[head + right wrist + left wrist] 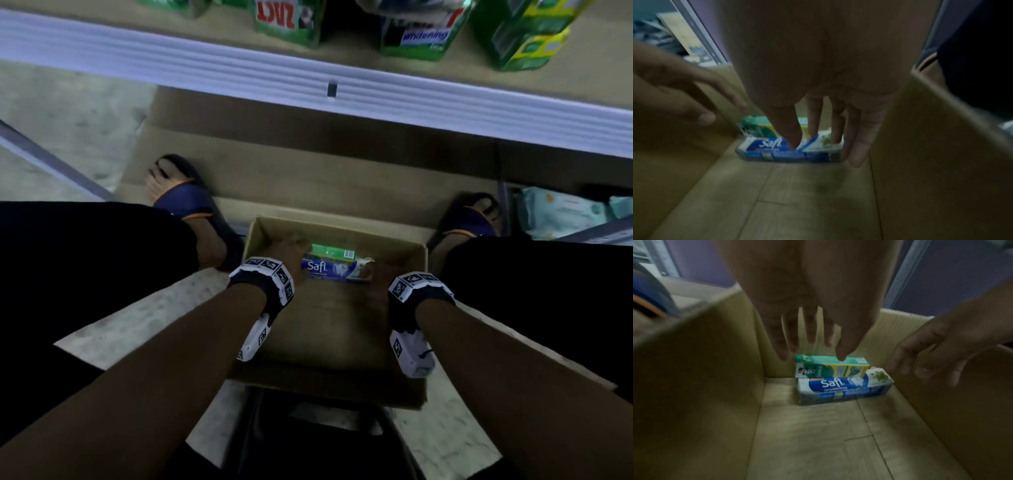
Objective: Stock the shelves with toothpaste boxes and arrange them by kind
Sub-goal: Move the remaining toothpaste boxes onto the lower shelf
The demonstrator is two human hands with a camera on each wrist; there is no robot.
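Observation:
An open cardboard carton (342,387) sits on the floor between my feet. Two toothpaste boxes lie at its far wall: a green one (332,251) (830,369) and, in front of it, a blue-and-white Safi box (325,269) (840,386) (777,152). My left hand (291,248) (812,337) reaches down with straight fingers, its thumb tip at the green box's top edge. My right hand (375,274) (813,126) hangs with spread fingers over the Safi box's right end. It grips nothing. A shelf (308,78) above carries green toothpaste boxes (287,20).
The carton's walls (694,386) (941,146) close in on both hands. My sandalled feet (185,202) (469,219) flank the carton. A pale packet (565,212) lies on a low shelf at the right. A metal rail (51,161) crosses the floor at the left.

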